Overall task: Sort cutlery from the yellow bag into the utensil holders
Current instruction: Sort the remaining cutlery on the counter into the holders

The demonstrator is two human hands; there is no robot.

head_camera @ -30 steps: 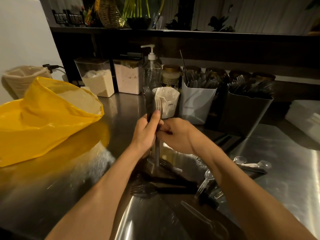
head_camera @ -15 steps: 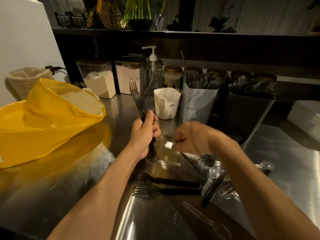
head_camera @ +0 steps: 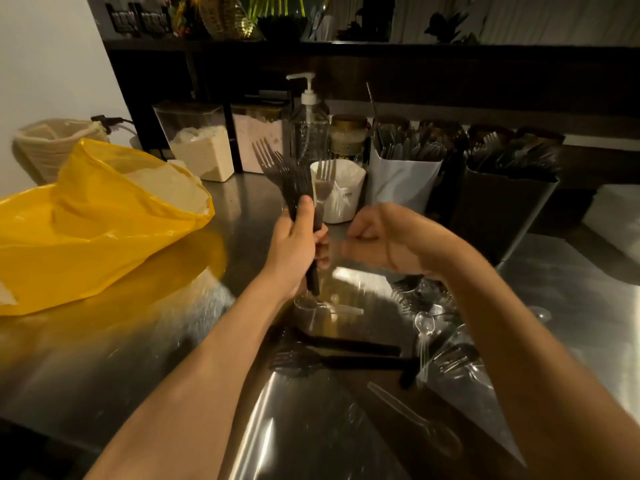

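My left hand (head_camera: 294,247) grips a bundle of black plastic forks (head_camera: 289,174) by the handles, tines up and tilted left, above the steel counter. My right hand (head_camera: 388,242) hovers just to its right with fingers curled away from the camera; I cannot tell if it holds anything. The yellow bag (head_camera: 104,223) lies open at the left. At the back stand a white utensil holder (head_camera: 401,183) and a dark utensil holder (head_camera: 498,213), both full of cutlery. Two loose black forks (head_camera: 332,358) and clear spoons (head_camera: 425,323) lie on the counter under my arms.
A small white cup (head_camera: 341,194) with a fork stands behind my left hand. A pump bottle (head_camera: 309,123), a jar (head_camera: 348,136) and two clear canisters (head_camera: 204,143) line the back. A beige basket (head_camera: 52,143) sits far left. Clear plastic wrap (head_camera: 478,403) lies at front right.
My right hand let go of the fork bundle, swung right, then came back toward it. My left hand raised the bundle and tilted its tines to the left.
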